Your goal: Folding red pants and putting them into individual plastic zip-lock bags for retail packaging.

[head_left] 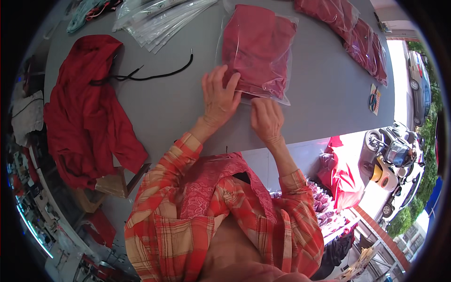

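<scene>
Before me on the table lies a clear plastic bag (289, 70) with a folded red garment (255, 42) inside. My left hand (220, 95) rests on the bag's near left corner, its fingers spread over the plastic. The curled fingers of my right hand (267, 118) pinch the near edge of the bag; the fingertips are hidden. To the left, a red hooded garment (88, 116) lies unbagged and hangs over the table's edge. Its black drawstring (158, 75) trails across the table towards my left hand.
A fanned stack of clear plastic bags (158, 28) lies at the far left of the grey table (169, 102). More bagged red garments (352, 38) lie at the far right. Small scissors (373, 100) sit on a card near the right edge. Packed garments (326, 204) are piled below, right.
</scene>
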Available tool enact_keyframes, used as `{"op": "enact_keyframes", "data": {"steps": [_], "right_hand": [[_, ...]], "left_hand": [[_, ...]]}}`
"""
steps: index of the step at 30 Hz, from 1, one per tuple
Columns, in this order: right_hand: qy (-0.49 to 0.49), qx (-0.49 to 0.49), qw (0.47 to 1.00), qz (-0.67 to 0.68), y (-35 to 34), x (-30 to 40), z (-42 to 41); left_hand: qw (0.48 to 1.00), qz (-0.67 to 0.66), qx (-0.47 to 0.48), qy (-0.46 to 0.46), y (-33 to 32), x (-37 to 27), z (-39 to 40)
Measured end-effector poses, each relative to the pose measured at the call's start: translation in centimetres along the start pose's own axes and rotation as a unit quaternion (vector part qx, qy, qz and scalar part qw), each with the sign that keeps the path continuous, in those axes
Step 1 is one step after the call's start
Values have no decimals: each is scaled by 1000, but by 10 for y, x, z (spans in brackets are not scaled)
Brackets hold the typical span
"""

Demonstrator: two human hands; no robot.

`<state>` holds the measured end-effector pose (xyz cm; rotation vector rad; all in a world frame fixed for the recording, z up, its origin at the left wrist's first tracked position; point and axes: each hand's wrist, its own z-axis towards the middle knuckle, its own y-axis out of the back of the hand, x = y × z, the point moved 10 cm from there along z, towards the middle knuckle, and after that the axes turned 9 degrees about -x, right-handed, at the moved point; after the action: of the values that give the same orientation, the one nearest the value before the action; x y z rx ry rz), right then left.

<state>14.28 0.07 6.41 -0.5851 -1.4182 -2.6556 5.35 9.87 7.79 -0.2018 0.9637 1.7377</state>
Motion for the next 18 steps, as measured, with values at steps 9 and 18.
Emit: {"op": "enact_keyframes", "data": {"steps": [9, 18], "right_hand": [[-14, -50, 997, 49, -43, -6, 46], [-166, 8, 980, -109, -122, -78, 102]], "left_hand": [[990, -76, 20, -113, -20, -25, 32], [990, -98, 41, -92, -38, -15, 25]]}}
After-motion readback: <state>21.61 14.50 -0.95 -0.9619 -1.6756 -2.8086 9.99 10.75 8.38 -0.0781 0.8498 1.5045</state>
